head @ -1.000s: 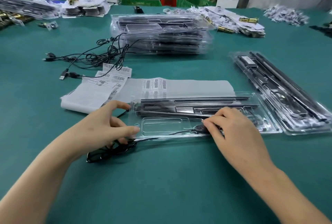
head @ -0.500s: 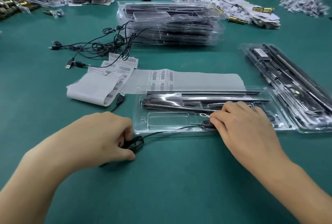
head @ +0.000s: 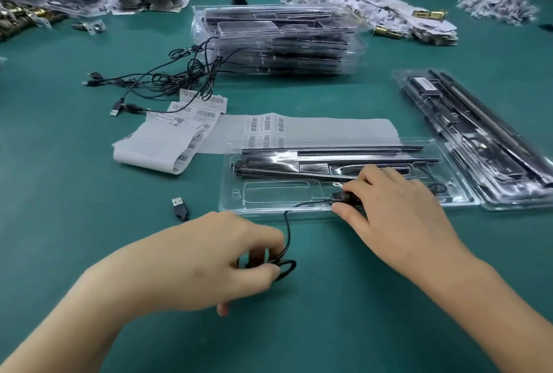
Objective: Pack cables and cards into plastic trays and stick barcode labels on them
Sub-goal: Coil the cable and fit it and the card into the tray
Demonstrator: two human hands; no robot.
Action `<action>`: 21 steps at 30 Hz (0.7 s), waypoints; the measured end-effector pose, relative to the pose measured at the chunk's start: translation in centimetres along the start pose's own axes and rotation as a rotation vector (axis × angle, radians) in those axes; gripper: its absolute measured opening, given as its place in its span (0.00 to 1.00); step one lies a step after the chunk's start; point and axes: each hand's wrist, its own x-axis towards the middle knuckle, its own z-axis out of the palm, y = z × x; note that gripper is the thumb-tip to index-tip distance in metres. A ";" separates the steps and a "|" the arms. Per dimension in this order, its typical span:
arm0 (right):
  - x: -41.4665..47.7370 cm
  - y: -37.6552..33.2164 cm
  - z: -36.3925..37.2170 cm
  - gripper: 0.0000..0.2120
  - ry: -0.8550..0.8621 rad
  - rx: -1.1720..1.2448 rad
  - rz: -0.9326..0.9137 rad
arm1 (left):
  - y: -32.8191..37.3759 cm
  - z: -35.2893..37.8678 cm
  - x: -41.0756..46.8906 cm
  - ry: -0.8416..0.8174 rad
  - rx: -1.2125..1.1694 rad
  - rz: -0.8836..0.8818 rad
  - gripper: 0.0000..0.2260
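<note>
Black cable [head: 288, 232]: left hand [head: 209, 259] pinches coil [head: 288, 268], right hand [head: 398, 208] pinches controller [head: 344, 196].

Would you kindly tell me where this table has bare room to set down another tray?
Bare cloth lies left of the label sheets and USB plug, between the tray stack and the packed tray at right, and near, between the forearms. Crowded: the middle, with open tray, held cable, loose cables.

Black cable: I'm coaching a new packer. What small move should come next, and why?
Probably lift the coil in the left hand into the empty pocket of the tray. The right hand holds the controller at the tray's near edge, while the coil sits outside on the table.
</note>
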 end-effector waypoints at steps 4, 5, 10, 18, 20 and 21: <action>0.4 0.0 -0.7 0.26 -0.039 -0.013 -0.020 | -1.0 -2.5 0.2 0.054 0.042 0.008 0.08; 0.5 0.1 -0.9 0.26 -0.050 -0.005 -0.026 | -1.4 -3.5 0.2 0.077 0.024 0.005 0.11; 1.2 0.8 -1.7 0.23 -0.080 0.032 -0.059 | -2.8 -6.7 1.6 0.196 -0.363 0.096 0.16; 2.4 1.1 -2.5 0.20 0.019 0.048 -0.035 | -4.0 -4.3 3.5 0.295 -0.653 0.114 0.08; 2.8 0.5 -3.1 0.12 0.120 0.132 -0.067 | -4.4 -4.0 3.4 0.287 -0.690 0.083 0.10; 2.9 -0.1 -3.4 0.11 0.192 0.235 -0.089 | -4.6 -4.0 3.4 0.283 -0.698 0.067 0.11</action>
